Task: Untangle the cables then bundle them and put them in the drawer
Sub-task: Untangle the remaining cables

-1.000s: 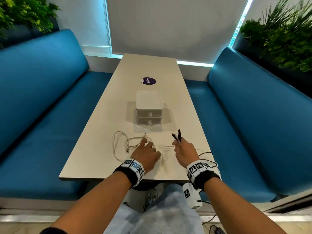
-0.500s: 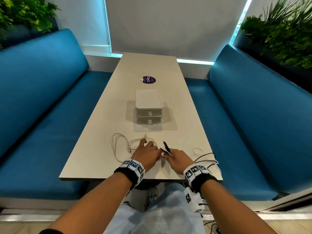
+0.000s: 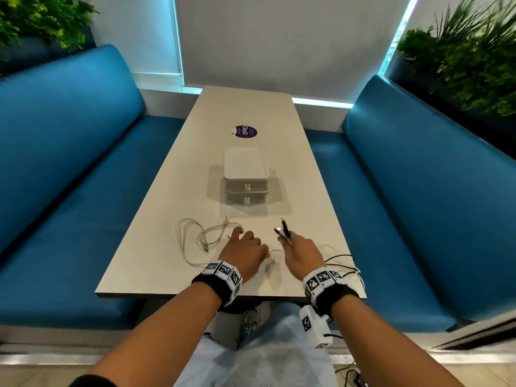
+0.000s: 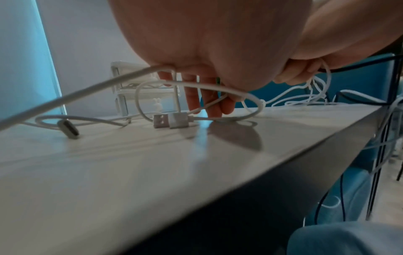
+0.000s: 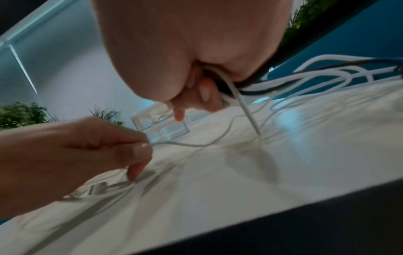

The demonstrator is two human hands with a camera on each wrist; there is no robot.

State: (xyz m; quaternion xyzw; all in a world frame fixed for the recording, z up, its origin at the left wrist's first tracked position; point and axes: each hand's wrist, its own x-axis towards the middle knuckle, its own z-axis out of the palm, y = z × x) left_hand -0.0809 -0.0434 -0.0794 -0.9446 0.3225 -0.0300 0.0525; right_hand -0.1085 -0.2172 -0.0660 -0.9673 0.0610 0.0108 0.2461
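Cable (image 3: 192,233) strands hidden under left hand (image 3: 244,254)

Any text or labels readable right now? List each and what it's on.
"ClayG" on the purple round sticker on the table; its smaller print is too small to read.
Wrist bands: black-and-white square code markers only, no words.
Drawer box: no text visible.

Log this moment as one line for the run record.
left hand: pinches white cable | right hand: grips black cable ends | drawers: closed | stage: untangling
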